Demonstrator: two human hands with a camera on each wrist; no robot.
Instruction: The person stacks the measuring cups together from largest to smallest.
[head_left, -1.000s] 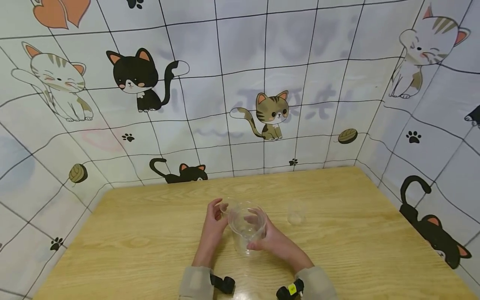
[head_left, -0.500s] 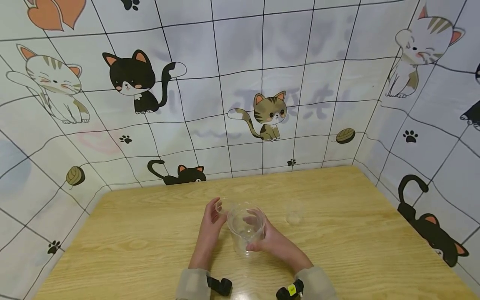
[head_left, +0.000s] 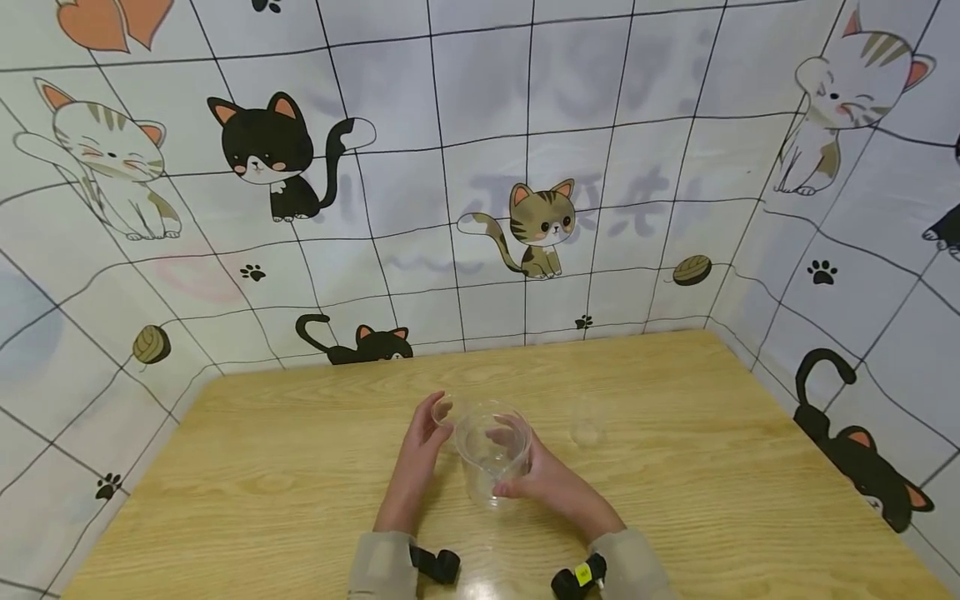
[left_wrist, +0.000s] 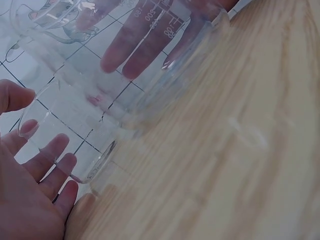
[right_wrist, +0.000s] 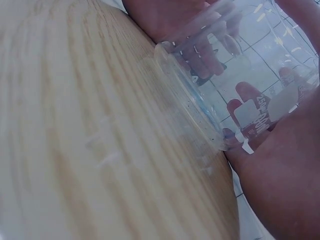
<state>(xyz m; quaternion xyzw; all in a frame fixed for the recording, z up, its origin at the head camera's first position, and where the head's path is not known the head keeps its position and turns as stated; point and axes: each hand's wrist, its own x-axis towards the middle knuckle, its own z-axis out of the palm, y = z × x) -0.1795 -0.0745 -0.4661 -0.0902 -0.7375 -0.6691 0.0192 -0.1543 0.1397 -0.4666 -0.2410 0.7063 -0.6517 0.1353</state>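
A large clear beaker (head_left: 487, 471) with white graduation marks stands upright on the wooden table in the middle of the head view. My right hand (head_left: 547, 483) holds it from the right, its fingers curved round the far side and the thumb at the front. To its left, a smaller clear beaker (left_wrist: 70, 130) stands between the thumb and fingers of my left hand (head_left: 422, 442), close beside the large one. In the left wrist view the thumb is at its rim and the fingers lie behind its wall. Both beakers look empty.
Another small clear beaker (head_left: 587, 427) stands on the table (head_left: 675, 467) to the right of the large one, faint against the wood. A white cat-print sheet (head_left: 420, 192) hangs behind and on both sides of the table.
My left hand has shifted slightly left, and the small beaker is a little farther from the large one than a second ago. The right hand and large beaker have hardly moved.
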